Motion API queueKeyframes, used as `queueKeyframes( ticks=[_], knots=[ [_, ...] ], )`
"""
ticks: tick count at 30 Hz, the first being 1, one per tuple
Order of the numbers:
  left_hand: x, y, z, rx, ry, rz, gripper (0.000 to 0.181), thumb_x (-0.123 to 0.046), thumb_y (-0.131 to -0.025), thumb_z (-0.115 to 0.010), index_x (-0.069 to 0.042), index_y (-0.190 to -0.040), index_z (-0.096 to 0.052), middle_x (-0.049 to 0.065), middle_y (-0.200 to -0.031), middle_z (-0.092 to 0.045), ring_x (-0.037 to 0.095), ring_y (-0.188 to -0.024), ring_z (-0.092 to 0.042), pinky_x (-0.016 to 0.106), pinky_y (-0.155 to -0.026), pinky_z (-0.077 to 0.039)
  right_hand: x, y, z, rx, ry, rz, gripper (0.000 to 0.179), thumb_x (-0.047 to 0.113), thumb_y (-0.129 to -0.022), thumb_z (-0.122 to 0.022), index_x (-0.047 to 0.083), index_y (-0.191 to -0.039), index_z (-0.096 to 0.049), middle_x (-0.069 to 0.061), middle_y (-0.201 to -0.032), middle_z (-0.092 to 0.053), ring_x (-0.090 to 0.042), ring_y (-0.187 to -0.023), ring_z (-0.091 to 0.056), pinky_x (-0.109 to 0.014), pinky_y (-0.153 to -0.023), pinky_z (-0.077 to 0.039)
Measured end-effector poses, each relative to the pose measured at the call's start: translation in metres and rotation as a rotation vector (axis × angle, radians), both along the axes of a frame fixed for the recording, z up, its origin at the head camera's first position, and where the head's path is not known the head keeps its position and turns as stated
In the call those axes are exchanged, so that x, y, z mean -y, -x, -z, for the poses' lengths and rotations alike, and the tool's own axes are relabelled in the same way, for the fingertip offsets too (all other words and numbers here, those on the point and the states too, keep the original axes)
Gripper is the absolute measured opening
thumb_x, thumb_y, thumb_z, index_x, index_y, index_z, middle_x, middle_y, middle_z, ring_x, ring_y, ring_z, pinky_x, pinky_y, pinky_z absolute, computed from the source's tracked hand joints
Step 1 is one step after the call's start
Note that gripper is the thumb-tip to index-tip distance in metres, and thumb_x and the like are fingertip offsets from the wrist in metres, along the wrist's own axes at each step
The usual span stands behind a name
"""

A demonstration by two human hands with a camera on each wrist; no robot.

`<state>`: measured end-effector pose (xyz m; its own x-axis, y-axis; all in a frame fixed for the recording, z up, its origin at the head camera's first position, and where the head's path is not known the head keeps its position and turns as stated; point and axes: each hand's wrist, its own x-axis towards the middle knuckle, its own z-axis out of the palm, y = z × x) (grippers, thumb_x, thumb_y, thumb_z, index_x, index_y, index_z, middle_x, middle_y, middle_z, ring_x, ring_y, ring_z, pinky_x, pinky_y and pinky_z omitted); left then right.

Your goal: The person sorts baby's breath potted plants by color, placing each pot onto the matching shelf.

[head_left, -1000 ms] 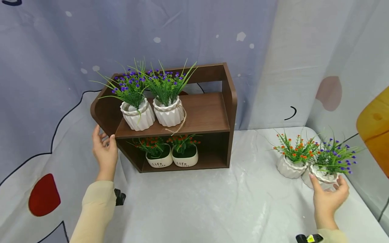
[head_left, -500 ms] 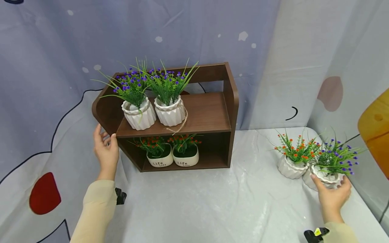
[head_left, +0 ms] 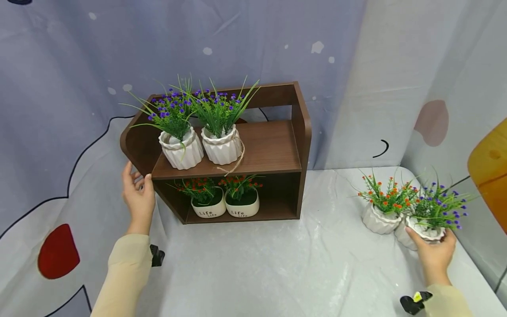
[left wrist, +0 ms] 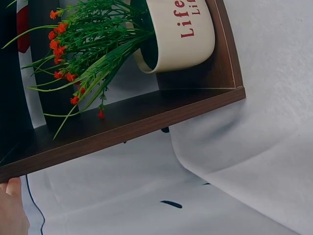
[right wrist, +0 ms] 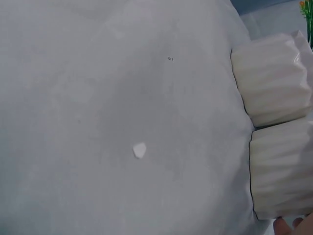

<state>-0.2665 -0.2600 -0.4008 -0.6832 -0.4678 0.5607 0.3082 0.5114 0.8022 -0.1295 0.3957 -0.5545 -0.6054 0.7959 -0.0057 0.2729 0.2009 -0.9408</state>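
Observation:
A dark brown two-tier wooden shelf (head_left: 269,149) stands at the back. My left hand (head_left: 138,200) touches the outside of its left panel; in the left wrist view only its fingertips (left wrist: 13,186) show at the panel's edge. Far right, my right hand (head_left: 436,257) holds a white ribbed pot (head_left: 425,233) of artificial purple flowers (head_left: 439,204), thumb and fingers on either side of it. Right beside it is a similar white pot (head_left: 378,220) with orange flowers (head_left: 386,193). In the right wrist view the held pot (right wrist: 281,171) appears at the right edge, fingertips below it.
On the top tier, two white pots (head_left: 181,152) with purple flowers stand at the left and middle. The lower tier bears two cream "Life" pots (head_left: 241,207) with orange-red flowers. A pale cloth covers the table (head_left: 277,264); patterned curtains (head_left: 257,44) hang behind and at the sides.
My right hand has shifted slightly right and its fingers have closed more around the pot's near side. The left hand stays at the shelf; the pots look unmoved.

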Motion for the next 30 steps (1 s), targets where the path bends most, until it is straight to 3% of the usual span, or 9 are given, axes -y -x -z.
queueKeyframes(
  ticks=[19, 25, 30],
  knots=[
    [0.003, 0.001, 0.002, 0.016, 0.01, 0.01, 0.053, -0.003, -0.093, -0.056, -0.012, -0.142, -0.041, -0.013, -0.103, -0.046, -0.011, -0.081, -0.051, 0.007, -0.072, -0.042, -0.007, 0.0, 0.014, -0.041, 0.006, -0.022, 0.088, 0.013, -0.082, -0.072, 0.008, -0.149, -0.016, -0.018, -0.152, -0.021, -0.018, -0.139, -0.024, -0.025, -0.117, -0.016],
    [0.002, 0.0, 0.001, 0.019, 0.012, 0.009, 0.053, -0.004, -0.093, -0.057, -0.012, -0.142, -0.04, -0.013, -0.104, -0.047, -0.01, -0.082, -0.051, 0.01, -0.073, -0.043, -0.007, 0.002, 0.012, -0.015, -0.016, -0.005, 0.09, 0.013, -0.08, -0.073, 0.005, -0.149, -0.016, -0.02, -0.152, -0.021, -0.023, -0.139, -0.024, -0.026, -0.117, -0.016],
    [0.002, 0.0, 0.001, 0.025, 0.011, 0.005, 0.053, -0.004, -0.093, -0.057, -0.012, -0.142, -0.041, -0.015, -0.103, -0.046, -0.01, -0.082, -0.05, 0.008, -0.073, -0.043, -0.005, 0.004, 0.008, -0.006, 0.03, 0.008, 0.089, 0.012, -0.08, -0.073, 0.008, -0.149, -0.015, -0.019, -0.153, -0.02, -0.018, -0.139, -0.026, -0.024, -0.115, -0.022]
  ],
)
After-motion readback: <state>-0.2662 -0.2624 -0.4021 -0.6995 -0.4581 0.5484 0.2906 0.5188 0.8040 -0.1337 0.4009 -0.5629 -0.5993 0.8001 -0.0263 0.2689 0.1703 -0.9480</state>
